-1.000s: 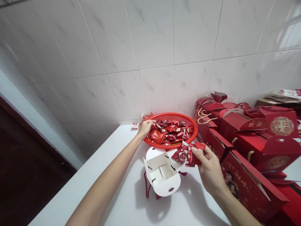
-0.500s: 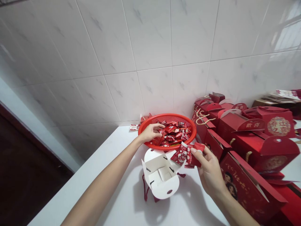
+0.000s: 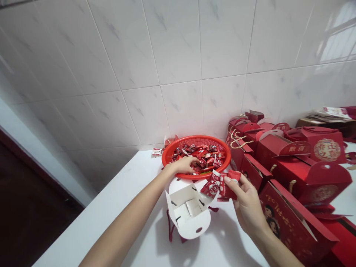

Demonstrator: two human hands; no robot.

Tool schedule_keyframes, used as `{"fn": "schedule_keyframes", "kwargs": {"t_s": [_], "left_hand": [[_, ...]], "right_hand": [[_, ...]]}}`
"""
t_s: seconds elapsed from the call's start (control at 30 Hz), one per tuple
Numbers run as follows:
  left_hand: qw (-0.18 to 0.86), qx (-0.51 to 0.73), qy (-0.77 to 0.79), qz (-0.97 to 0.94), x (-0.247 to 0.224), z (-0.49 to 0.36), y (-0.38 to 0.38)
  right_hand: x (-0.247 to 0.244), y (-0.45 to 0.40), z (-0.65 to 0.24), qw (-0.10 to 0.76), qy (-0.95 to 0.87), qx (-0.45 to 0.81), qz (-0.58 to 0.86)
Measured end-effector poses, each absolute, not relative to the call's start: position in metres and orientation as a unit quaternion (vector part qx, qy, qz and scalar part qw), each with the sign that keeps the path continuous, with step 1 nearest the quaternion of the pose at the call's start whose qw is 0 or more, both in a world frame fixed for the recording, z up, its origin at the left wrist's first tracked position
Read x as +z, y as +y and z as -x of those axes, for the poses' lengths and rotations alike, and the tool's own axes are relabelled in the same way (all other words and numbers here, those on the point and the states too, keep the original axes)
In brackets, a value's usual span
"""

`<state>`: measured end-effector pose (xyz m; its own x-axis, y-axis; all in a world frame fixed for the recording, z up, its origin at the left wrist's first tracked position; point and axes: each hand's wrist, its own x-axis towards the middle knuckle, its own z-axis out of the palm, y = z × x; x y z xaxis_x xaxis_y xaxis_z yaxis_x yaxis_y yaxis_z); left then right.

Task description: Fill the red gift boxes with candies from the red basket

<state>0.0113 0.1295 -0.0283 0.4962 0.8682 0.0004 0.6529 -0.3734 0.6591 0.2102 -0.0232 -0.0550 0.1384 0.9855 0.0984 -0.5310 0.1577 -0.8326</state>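
My left hand (image 3: 184,165) reaches over the near rim of a red plastic basket (image 3: 228,163). Its fingers are apart and bent down among red-wrapped candies (image 3: 205,152), with the fingertips partly hidden. In my right hand (image 3: 247,200), several red and white candy packets (image 3: 219,186) are pinched between thumb and fingers, just right of the basket's front. Between my forearms stands an open gift box (image 3: 191,211), white inside, its flaps spread and dark red cords at its sides. No candy shows inside it.
Many red gift boxes (image 3: 294,218) crowd the right side, some with gold cord handles. Flat cards (image 3: 328,115) are stacked at the far right. A small printed packet (image 3: 157,152) lies left of the basket. The white table (image 3: 122,200) meets a tiled wall (image 3: 180,104).
My left hand has shifted from the basket's left part toward its near middle, lower among the candies. My right hand still holds the packets in nearly the same place.
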Motion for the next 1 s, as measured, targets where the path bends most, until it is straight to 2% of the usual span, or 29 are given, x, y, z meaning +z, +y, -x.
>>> {"fn": "schedule_keyframes", "kwargs": {"t_s": [0.23, 0.7, 1.0], "left_hand": [[0.321, 0.202, 0.459, -0.803, -0.0246, -0.0164, 0.1233], [0.405, 0.405, 0.488, -0.659, -0.0219, -0.0103, 0.1303], [0.471, 0.396, 0.531, -0.583, -0.0211, -0.0116, 0.1276]], "right_hand": [[-0.0574, -0.0209, -0.2110, 0.679, -0.341, 0.561, 0.328], [-0.0616, -0.0210, -0.2111, 0.667, -0.340, 0.576, 0.329], [-0.0611, -0.0210, -0.2101, 0.661, -0.339, 0.584, 0.327]]}}
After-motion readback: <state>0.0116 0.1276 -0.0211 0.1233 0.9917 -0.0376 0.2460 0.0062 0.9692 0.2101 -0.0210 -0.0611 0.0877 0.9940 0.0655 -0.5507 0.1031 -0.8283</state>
